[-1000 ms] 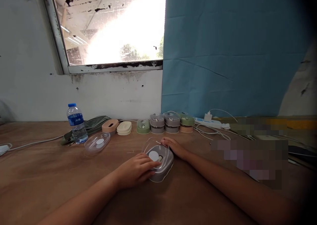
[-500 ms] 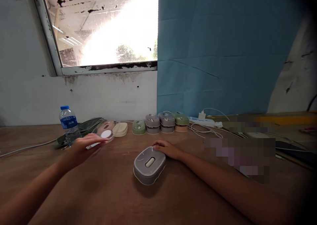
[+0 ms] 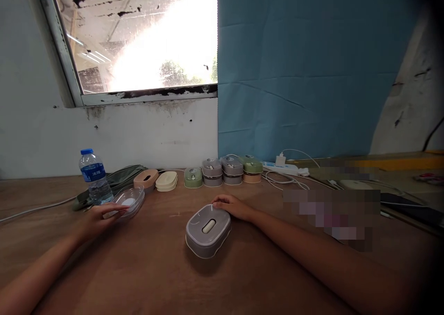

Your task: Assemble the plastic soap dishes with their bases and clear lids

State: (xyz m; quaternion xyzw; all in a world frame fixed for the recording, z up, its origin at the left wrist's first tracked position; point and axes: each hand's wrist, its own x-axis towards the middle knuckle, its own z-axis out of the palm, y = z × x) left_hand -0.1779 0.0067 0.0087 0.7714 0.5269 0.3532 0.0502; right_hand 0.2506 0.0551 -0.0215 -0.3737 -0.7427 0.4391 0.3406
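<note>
In my left hand (image 3: 100,218), closed at the fingertips, is the rim of a clear plastic lid (image 3: 137,199) with a white round patch in it. The lid is low over the table, in front of the water bottle. My right hand (image 3: 233,206) has its fingers curled over the far right corner of a grey oval-cornered box (image 3: 199,227). A pale oblong piece (image 3: 208,226) sits in the slot on that box's top. Beyond the lid stand a peach lid-like piece with a slot (image 3: 145,178) and a cream stack of similar shapes (image 3: 166,181).
Along the wall are a small green box (image 3: 193,178), two grey boxes (image 3: 212,171) (image 3: 232,170) and a green-and-peach box (image 3: 252,169). A water bottle (image 3: 94,176) stands before a dark green bag (image 3: 121,182). A power strip (image 3: 280,168) and cables lie right.
My left hand has moved left and down with the clear lid, away from the peach piece, which now shows fully. My right hand and the grey box are nearly unchanged.
</note>
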